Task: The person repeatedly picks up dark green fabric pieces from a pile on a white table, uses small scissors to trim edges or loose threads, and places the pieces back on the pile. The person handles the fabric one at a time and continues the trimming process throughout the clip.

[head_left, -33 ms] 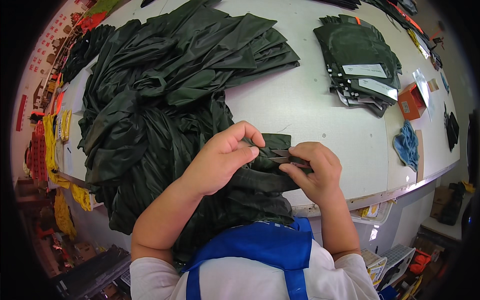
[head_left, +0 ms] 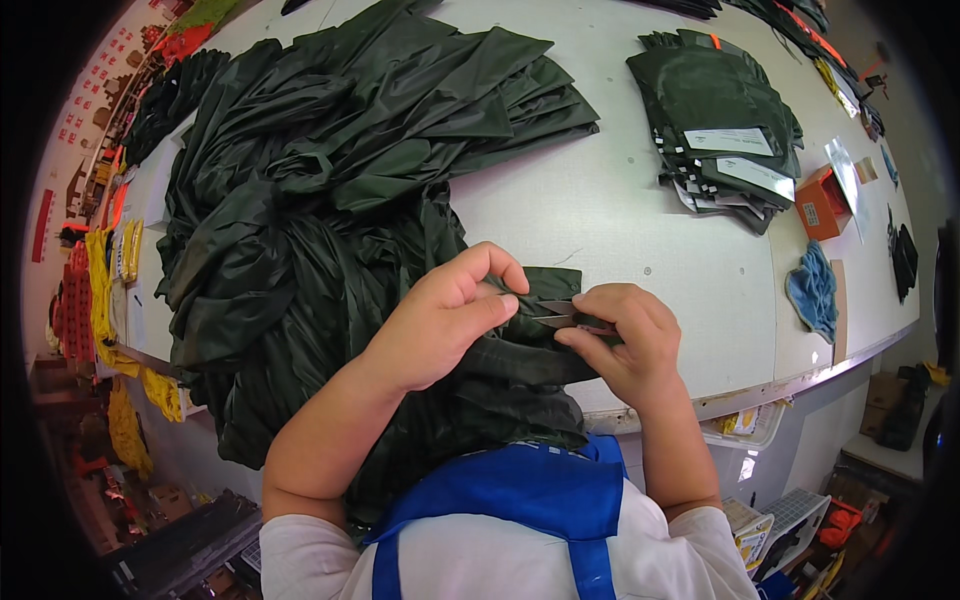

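Right grip (head_left: 636,335) holds snips (head_left: 560,319), green fabric (head_left: 557,282) to its left.

And here comes the right hand (head_left: 637,345), edging in a touch closer to the left hand (head_left: 440,325)! The small snips (head_left: 556,321) slide along with it, their blades now reaching slightly farther toward the left hand's thumb tip. It's a tiny move, folks, just a nudge, and the gap between blade tips and left hand narrows.
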`<state>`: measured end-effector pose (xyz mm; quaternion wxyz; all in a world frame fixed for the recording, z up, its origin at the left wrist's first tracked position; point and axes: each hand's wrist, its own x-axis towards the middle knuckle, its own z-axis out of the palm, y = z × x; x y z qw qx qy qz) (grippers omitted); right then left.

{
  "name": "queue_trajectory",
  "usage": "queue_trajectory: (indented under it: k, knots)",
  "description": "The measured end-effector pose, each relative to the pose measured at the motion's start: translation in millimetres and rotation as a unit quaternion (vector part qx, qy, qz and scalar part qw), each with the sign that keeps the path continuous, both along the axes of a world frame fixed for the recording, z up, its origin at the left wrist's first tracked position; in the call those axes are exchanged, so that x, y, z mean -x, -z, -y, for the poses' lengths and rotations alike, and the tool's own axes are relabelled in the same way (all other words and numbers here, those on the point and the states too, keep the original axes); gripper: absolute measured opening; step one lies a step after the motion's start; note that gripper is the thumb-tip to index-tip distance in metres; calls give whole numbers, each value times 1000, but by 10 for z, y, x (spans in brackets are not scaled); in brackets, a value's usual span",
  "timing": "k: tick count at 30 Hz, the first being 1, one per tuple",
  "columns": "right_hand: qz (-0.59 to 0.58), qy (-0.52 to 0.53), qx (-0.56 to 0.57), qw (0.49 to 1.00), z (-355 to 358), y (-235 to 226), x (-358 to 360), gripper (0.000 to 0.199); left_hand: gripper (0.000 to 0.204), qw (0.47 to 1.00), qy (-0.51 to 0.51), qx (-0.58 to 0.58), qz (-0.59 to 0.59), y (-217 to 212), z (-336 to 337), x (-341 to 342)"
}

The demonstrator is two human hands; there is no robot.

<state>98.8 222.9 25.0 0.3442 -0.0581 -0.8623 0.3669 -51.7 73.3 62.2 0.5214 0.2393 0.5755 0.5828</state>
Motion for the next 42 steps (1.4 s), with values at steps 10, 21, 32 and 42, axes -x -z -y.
queue_trajectory:
  k: [10,21,32,42]
  knots:
    - [-14,-1,-58,998,12,3,10,27,13,1000,-8,15,17,-41,5,3]
    - [-69,10,-53,996,109,139,59,28,13,1000,-12,2,26,32,27,-16]
    - [-83,17,377,923,44,253,-9,29,13,999,44,19,-25,104,42,-20]
    - [185,7,460,869,-829,952,1063,24,46,813,381,370,-240,1927,994,-413]
